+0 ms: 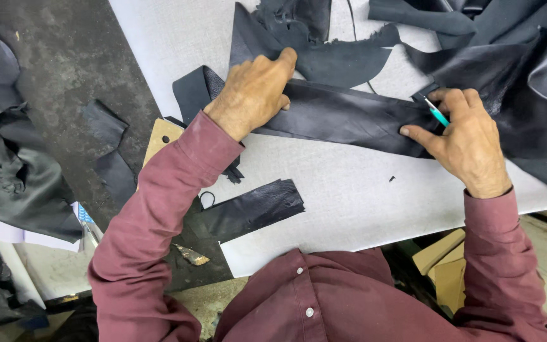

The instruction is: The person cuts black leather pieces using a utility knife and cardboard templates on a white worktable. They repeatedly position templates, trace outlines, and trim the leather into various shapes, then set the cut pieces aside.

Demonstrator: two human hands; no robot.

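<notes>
Fingers of the left hand (256, 92) lie close together and flat, pressing down on the near end of a long strip of black leather (343, 117), with the fingertips reaching over its far edge and the thumb tucked along the near side. Across from it, the right hand (466, 140) pinches a slim teal-handled tool (437, 114) between thumb and forefinger, its tip resting on the strip near the right end, while the other fingers curl over the leather beside it; whether the tool is a knife or a pen cannot be told. That strip stretches crosswise between both hands on a pale grey cutting board (349, 202) that covers most of the worktop. Beyond the strip lies a ragged-edged black leather offcut (324, 50), and a heap of larger black hides (514, 57) is piled at the far right, partly under the right hand. Nearer the person, a shorter rectangular black leather piece (251, 209) rests at the board's left edge, half off it, just beside a tan cardboard pattern (161, 136) that peeks out from under the left sleeve. Both arms wear maroon shirt sleeves (153, 215). On the dark, worn surface to the left lie small leather scraps (110, 149) and more crumpled dark leather (14, 177) at the frame's edge.
</notes>
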